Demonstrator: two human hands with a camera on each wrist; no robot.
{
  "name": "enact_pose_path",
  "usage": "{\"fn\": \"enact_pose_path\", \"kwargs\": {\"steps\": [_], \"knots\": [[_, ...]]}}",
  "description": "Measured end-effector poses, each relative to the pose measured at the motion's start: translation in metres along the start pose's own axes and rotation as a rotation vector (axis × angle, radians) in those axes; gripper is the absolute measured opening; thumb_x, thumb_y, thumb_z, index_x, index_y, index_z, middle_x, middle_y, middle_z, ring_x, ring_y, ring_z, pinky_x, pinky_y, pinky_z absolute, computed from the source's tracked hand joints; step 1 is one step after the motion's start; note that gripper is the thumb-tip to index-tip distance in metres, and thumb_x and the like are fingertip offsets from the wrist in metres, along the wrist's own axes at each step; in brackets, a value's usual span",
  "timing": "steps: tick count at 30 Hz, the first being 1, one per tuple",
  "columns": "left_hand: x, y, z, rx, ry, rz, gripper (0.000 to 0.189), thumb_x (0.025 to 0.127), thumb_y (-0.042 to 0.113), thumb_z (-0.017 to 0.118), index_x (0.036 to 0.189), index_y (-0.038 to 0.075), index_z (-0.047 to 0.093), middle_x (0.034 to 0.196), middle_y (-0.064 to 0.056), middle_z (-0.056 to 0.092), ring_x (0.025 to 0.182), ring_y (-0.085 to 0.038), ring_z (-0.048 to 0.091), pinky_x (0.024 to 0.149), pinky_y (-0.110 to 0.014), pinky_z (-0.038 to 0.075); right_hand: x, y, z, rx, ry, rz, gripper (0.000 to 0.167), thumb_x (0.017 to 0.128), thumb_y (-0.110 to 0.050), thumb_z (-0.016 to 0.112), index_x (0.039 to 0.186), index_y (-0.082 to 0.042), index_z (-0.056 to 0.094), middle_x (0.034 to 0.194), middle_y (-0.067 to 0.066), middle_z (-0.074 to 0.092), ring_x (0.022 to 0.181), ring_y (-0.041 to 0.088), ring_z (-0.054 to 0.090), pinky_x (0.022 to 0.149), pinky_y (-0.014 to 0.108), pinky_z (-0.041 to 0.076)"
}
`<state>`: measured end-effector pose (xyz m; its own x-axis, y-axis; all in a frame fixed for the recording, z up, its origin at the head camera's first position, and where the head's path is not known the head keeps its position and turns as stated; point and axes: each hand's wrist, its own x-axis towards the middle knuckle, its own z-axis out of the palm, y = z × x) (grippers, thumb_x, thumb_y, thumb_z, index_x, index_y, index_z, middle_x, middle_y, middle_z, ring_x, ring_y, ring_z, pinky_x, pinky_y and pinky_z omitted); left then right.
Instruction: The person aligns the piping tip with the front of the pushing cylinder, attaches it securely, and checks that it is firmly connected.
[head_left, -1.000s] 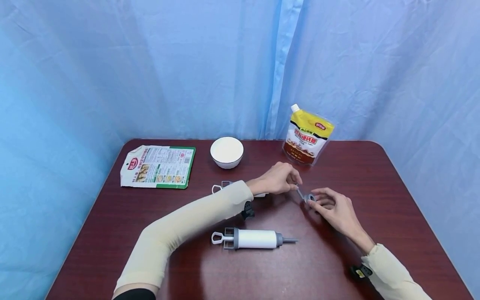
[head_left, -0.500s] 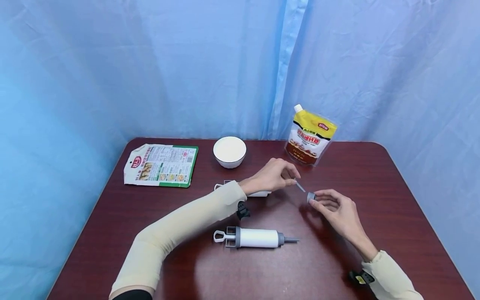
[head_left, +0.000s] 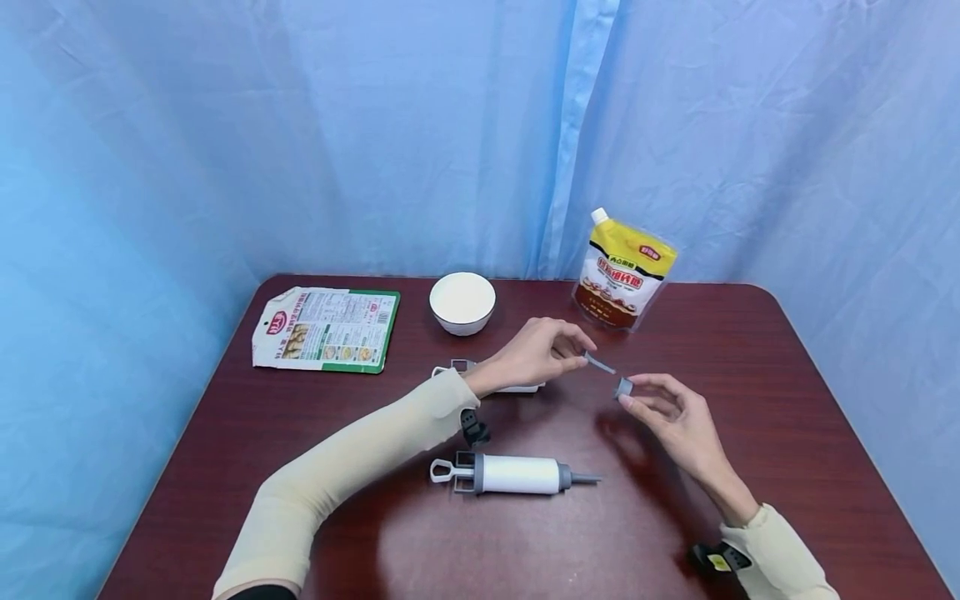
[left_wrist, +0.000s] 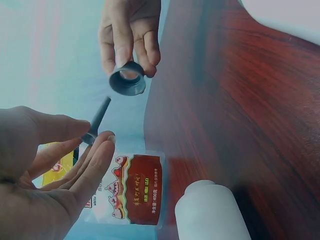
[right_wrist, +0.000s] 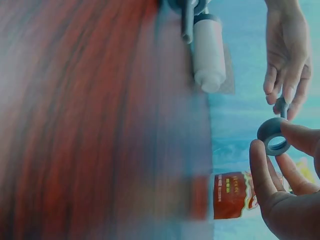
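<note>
My left hand (head_left: 579, 353) pinches a thin grey nozzle (head_left: 598, 363) by its base, a little above the table. My right hand (head_left: 632, 393) holds a grey ring cap (head_left: 623, 387) between thumb and fingers, just right of the nozzle, with a small gap between the two parts. The left wrist view shows the nozzle (left_wrist: 97, 120) pointing toward the ring cap (left_wrist: 127, 80). In the right wrist view the ring cap (right_wrist: 273, 136) sits in my fingertips. A white barrel without its tip (head_left: 517, 387) lies behind my left wrist. A complete white syringe (head_left: 517, 475) lies nearer me.
On the dark red table (head_left: 750, 375) stand a white bowl (head_left: 462, 302) at the back middle and a yellow-brown sauce pouch (head_left: 626, 271) at the back right. A flat printed packet (head_left: 326, 329) lies at the back left. Blue curtains surround the table.
The nozzle and ring cap, together near the table a second ago, are now apart. My left hand drew the nozzle up and left; my right hand rose slightly with the ring.
</note>
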<state>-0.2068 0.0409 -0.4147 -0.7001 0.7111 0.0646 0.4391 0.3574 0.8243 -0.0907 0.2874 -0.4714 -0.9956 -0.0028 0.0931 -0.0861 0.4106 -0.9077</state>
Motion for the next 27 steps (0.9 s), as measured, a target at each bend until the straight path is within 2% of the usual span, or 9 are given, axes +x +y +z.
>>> {"fn": "enact_pose_path", "kwargs": {"steps": [8,14,19,23,27], "knots": [[-0.01,0.001,0.002,-0.068,0.006,0.022,0.019,0.095,0.011,0.077,0.113,0.008,0.077,0.105,-0.006,0.08,0.091,-0.01,0.077,0.079,-0.016,0.059,0.003,-0.007,0.008,0.104,-0.018,-0.012,0.035,0.099,-0.011,0.072,0.131,0.001,0.062,0.111,-0.007,0.075,0.099,0.011,0.077,0.085,0.02,0.06],[-0.016,0.003,0.003,-0.084,-0.011,0.037,0.022,0.093,0.01,0.078,0.115,0.006,0.076,0.111,-0.01,0.076,0.091,-0.012,0.078,0.079,-0.016,0.059,0.005,-0.014,0.014,0.123,-0.039,0.009,0.036,0.099,-0.013,0.071,0.132,-0.001,0.061,0.111,-0.01,0.074,0.102,0.014,0.076,0.087,0.025,0.061],[-0.02,0.006,0.004,-0.107,-0.008,0.042,0.024,0.093,0.009,0.078,0.117,0.004,0.076,0.115,-0.014,0.071,0.094,-0.017,0.078,0.08,-0.017,0.06,0.007,-0.018,0.019,0.161,-0.053,0.015,0.036,0.1,-0.013,0.07,0.132,0.0,0.061,0.111,-0.006,0.075,0.102,0.014,0.076,0.089,0.028,0.062],[-0.021,0.005,0.006,-0.105,-0.01,0.033,0.023,0.094,0.009,0.077,0.117,0.007,0.076,0.113,-0.009,0.075,0.091,-0.01,0.077,0.08,-0.016,0.059,0.008,-0.019,0.022,0.194,-0.066,0.013,0.036,0.101,-0.013,0.069,0.132,0.001,0.06,0.112,-0.004,0.075,0.103,0.016,0.076,0.09,0.028,0.062],[-0.023,0.003,0.008,-0.109,-0.013,0.015,0.021,0.093,0.011,0.079,0.114,0.008,0.076,0.106,-0.005,0.079,0.087,-0.004,0.075,0.08,-0.016,0.059,0.007,-0.02,0.027,0.222,-0.088,-0.001,0.036,0.102,-0.012,0.067,0.134,0.002,0.06,0.114,-0.004,0.074,0.103,0.013,0.076,0.091,0.028,0.061]]}}
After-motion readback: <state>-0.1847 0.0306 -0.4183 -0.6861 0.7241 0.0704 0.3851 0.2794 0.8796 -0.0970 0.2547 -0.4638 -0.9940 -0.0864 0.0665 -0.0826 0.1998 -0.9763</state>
